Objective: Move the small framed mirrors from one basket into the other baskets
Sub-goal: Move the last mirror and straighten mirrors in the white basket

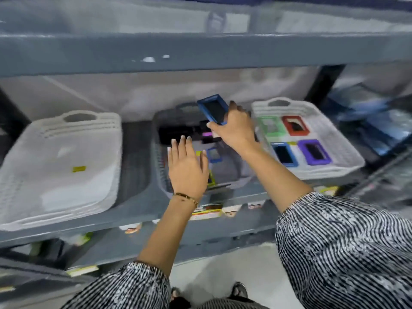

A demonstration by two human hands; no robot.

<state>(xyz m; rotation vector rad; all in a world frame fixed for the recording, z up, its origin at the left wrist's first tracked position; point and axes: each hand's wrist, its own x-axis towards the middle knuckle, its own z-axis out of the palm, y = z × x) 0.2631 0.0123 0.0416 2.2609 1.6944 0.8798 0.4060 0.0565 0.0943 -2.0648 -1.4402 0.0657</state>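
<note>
The right hand (231, 128) grips a small dark-blue framed mirror (213, 109) by its lower end, holding it tilted above the far edge of the grey plastic middle basket (160, 172). The left hand (187, 168) hovers flat and empty over that basket, fingers spread, hiding part of its contents; a small blue-framed mirror (214, 155) shows beside it, and the dark shapes further back are blurred, possibly more mirrors. The white slatted basket on the right (347, 150) holds green (270, 126), red (295, 126), blue (284, 154) and purple (314, 152) framed mirrors. The white basket on the left (66, 166) shows only a yellow sticker (79, 169).
</note>
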